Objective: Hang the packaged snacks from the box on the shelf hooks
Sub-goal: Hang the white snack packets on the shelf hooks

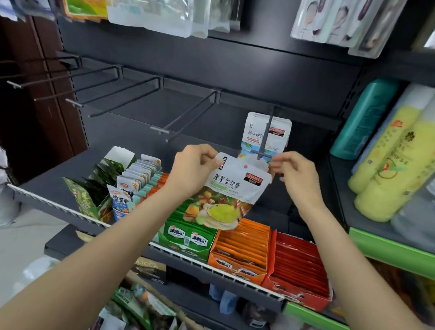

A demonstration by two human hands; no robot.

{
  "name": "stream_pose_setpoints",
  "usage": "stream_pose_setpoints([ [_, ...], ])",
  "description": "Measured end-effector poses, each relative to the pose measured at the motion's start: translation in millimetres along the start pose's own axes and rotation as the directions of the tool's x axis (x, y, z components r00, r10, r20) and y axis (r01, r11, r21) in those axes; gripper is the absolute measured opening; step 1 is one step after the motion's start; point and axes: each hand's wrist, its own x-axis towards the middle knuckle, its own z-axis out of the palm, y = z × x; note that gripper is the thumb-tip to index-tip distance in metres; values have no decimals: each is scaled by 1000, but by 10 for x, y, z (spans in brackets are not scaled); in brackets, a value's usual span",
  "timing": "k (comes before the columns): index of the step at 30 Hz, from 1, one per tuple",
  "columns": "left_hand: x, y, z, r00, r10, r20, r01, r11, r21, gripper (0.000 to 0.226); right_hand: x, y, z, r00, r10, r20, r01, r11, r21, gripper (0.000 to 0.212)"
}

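Two sets of fingers pinch the top corners of one snack packet (232, 193): the left hand (193, 170) clamped on its left corner, the right hand (297, 177) on its right, holding it just before the tip of the loaded hook (264, 143), where similar packets (266, 132) already hang. Threading looks to be the step in hand; next, I judge, the punched hole must meet the hook tip. Empty hooks (106, 91) stand leftward. Below, the shelf's front edge (200, 264) carries snack cartons; the cardboard box (157, 317) sits lower.
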Motion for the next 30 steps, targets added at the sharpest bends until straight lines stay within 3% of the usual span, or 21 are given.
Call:
stream_pose_setpoints([
  [4, -57, -2, 53, 992, -36, 118, 67, 960, -270, 15, -333, -71, -70, 986, -4, 168, -21, 989, 143, 17],
  [8, -85, 91, 119, 992, -57, 112, 96, 918, -384, 14, -398, -140, -106, 987, -139, 83, 127, 984, 128, 15],
  [13, 40, 70, 179, 989, -146, 26, 145, 914, -380, 15, -253, -169, -16, 989, -146, 23, 145, 988, 48, 13],
  [18, 116, 39, 240, 982, -188, 36, 187, 909, -373, 11, -169, -85, 66, 995, -104, -8, 104, 995, -5, 18],
  [23, 191, 46, 321, 985, -174, -11, 160, 925, -345, 4, -106, -111, 68, 982, -174, -80, 168, 983, -79, 2],
  [27, 410, 71, 387, 989, -146, -38, 123, 923, -364, 16, 137, -78, 102, 966, -216, -141, 195, 970, -148, 7],
  [30, 623, 66, 480, 988, -102, -115, 63, 950, -306, 11, 365, -18, 137, 962, -215, -168, 179, 961, -209, 8],
])
